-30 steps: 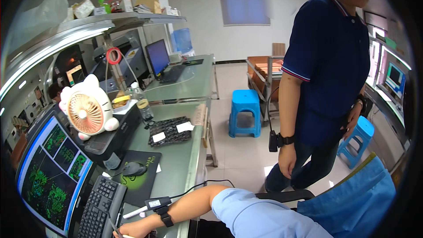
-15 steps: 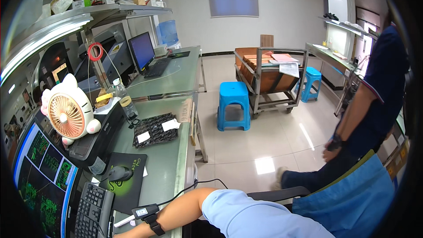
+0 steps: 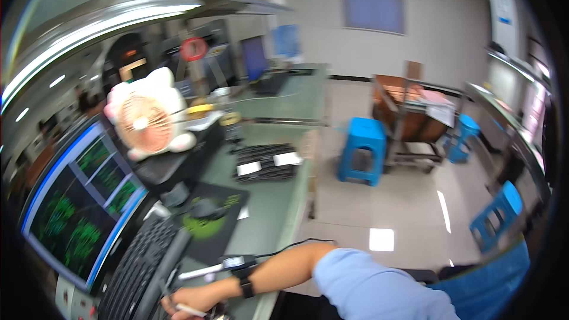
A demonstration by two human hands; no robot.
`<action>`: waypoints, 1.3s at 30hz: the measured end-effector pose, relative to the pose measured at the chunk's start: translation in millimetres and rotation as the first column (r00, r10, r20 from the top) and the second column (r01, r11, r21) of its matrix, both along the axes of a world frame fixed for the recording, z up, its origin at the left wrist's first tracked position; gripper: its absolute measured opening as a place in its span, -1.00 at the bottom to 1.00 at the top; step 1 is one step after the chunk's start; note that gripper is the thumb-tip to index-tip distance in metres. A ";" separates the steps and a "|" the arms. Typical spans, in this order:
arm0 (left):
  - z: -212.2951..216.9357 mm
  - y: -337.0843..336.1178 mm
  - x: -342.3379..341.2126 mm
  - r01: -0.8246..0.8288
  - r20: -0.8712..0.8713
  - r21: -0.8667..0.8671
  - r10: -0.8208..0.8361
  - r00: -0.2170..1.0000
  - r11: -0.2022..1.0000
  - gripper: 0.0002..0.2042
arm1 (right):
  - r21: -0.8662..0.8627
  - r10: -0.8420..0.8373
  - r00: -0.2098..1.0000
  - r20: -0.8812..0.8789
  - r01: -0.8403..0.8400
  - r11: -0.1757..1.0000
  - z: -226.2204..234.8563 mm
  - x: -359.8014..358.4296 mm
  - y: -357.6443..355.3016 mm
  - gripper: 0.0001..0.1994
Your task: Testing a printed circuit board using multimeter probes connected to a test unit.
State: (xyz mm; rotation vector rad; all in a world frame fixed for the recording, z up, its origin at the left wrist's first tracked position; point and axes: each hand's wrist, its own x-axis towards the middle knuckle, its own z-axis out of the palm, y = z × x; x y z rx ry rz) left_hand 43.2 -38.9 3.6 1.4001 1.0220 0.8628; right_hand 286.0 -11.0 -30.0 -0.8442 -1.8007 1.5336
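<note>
My right hand (image 3: 192,299) rests at the desk's near edge, beside a black keyboard (image 3: 148,264). Its fingers are closed on a thin white pen (image 3: 191,310). A black wrist strap (image 3: 246,287) with a cable circles that wrist, and the light blue sleeve (image 3: 367,287) runs in from the lower right. A monitor (image 3: 77,213) with green patterns on a dark screen stands left of the keyboard. My left hand is out of the picture.
A black mouse (image 3: 207,207) lies on a black and green pad (image 3: 216,228). Behind stand a pink cat-shaped fan (image 3: 148,120) and a black tray (image 3: 267,163) with white labels. Blue stools (image 3: 363,148) (image 3: 496,216) and a cart (image 3: 412,121) stand on the floor.
The view has swung and blurred. The standing person in dark blue has passed out of the picture to the right. My right hand has stayed at the keyboard.
</note>
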 end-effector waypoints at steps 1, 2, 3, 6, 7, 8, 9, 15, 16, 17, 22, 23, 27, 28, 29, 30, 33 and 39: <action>-0.3 6.5 6.3 0.015 -0.014 -0.035 -0.015 1.000 0.999 -0.89 | -0.016 -0.003 0.998 -0.068 0.002 1.000 -9.8 1.4 1.6 -0.73; -1.4 6.9 5.8 0.025 -0.008 -0.006 -0.025 1.000 1.000 -0.90 | -0.031 0.015 0.997 -0.076 -0.017 0.999 -14.0 1.3 2.8 -0.73; -2.6 8.1 4.7 0.035 -0.005 0.022 -0.035 0.999 0.999 -0.90 | -0.047 0.031 0.996 -0.083 -0.035 0.998 -16.3 1.7 4.3 -0.72; -7.1 9.8 -0.1 0.052 0.054 -0.010 -0.051 0.997 0.999 -0.90 | -0.017 0.009 0.998 -0.067 -0.010 1.000 -2.5 5.2 -4.8 -0.75; -9.4 10.4 -2.8 0.050 0.056 -0.041 -0.047 0.997 0.998 -0.89 | -0.015 0.005 0.998 -0.057 -0.006 1.000 0.6 5.6 -5.7 -0.75; -19.6 14.2 -7.1 0.047 0.127 -0.026 -0.043 0.991 0.999 -0.86 | -0.013 0.018 0.999 -0.029 -0.019 1.000 4.9 2.4 -5.8 -0.75; -23.7 16.3 -8.6 0.056 0.199 -0.008 -0.054 0.978 0.998 -0.82 | -0.010 0.018 1.000 0.002 -0.018 1.000 8.0 0.6 -6.2 -0.75; -28.7 23.5 -11.4 0.100 0.226 -0.061 -0.084 0.971 0.993 -0.84 | -0.238 0.078 0.997 -0.025 -0.081 0.968 15.2 2.6 6.6 -0.79; -30.7 23.5 -12.3 0.095 0.250 -0.066 -0.075 0.965 0.993 -0.84 | -0.193 0.073 0.997 0.016 -0.069 0.979 15.3 0.5 9.0 -0.79; -31.9 23.4 -11.4 0.094 0.274 -0.070 -0.072 0.959 0.993 -0.84 | -0.145 0.063 0.996 0.056 -0.054 0.988 16.1 -0.3 10.6 -0.78; -27.1 20.2 -10.2 0.094 0.225 -0.096 -0.071 0.972 0.991 -0.86 | -0.163 0.012 1.000 0.012 -0.010 0.987 10.5 -1.7 8.2 -0.78; -26.1 19.4 -9.8 0.085 0.225 -0.101 -0.061 0.972 0.991 -0.86 | -0.158 0.014 1.000 -0.015 -0.016 0.987 8.8 -0.1 6.2 -0.78; -29.6 15.7 -11.1 0.108 0.237 -0.103 -0.082 0.968 0.989 -0.83 | -0.151 0.004 1.000 0.000 -0.004 0.988 18.0 1.3 -0.2 -0.77; -29.2 13.0 -10.7 0.105 0.242 -0.110 -0.076 0.967 0.988 -0.85 | -0.152 -0.002 1.000 -0.002 0.002 0.988 20.6 0.8 -0.9 -0.77; -29.7 12.7 -10.5 0.098 0.248 -0.118 -0.066 0.967 0.988 -0.86 | -0.162 0.005 1.000 -0.001 -0.005 0.987 22.8 0.0 1.6 -0.77; -30.4 13.6 -11.4 0.090 0.250 -0.131 -0.055 0.967 0.987 -0.86 | -0.128 0.000 1.000 0.023 0.003 0.992 24.7 -1.2 4.4 -0.78; -32.1 16.9 -11.8 0.117 0.217 -0.095 -0.094 0.972 0.989 -0.87 | -0.050 -0.048 0.997 0.067 0.051 0.997 30.3 -4.3 7.6 -0.79; -20.0 26.3 -10.7 0.110 0.243 -0.065 -0.091 0.966 0.992 -0.87 | -0.128 -0.064 0.998 0.009 0.065 0.990 23.7 -2.9 13.9 -0.84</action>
